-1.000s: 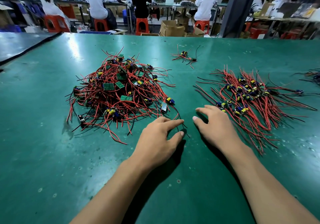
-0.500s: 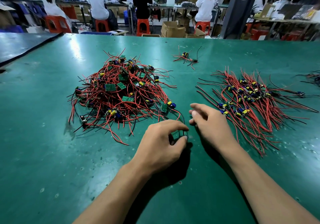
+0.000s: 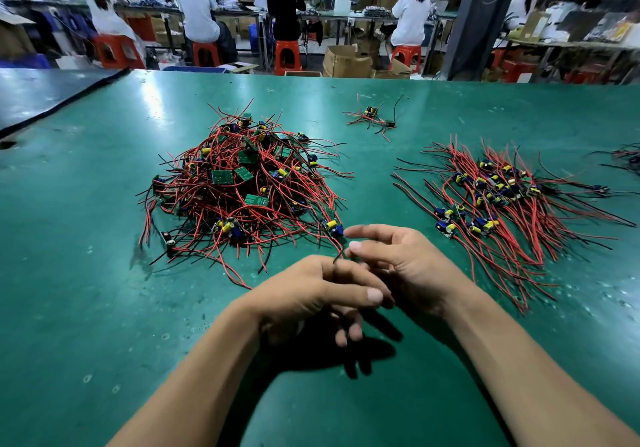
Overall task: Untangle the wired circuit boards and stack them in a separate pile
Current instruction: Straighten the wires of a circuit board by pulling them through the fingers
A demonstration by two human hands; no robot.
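On the green desk [image 3: 86, 273], the left hand [image 3: 318, 296] has its grip closed on a red wire [image 3: 341, 247] of one circuit board [image 3: 333, 228], which lies at the near edge of the tangled pile [image 3: 242, 187]. The right hand [image 3: 401, 263] is just beside it with fingers loosely curved; I cannot tell if its grip holds the wire. The sorted pile [image 3: 502, 200] lies to the right.

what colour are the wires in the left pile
Mostly red, few black: tangled pile, head view.
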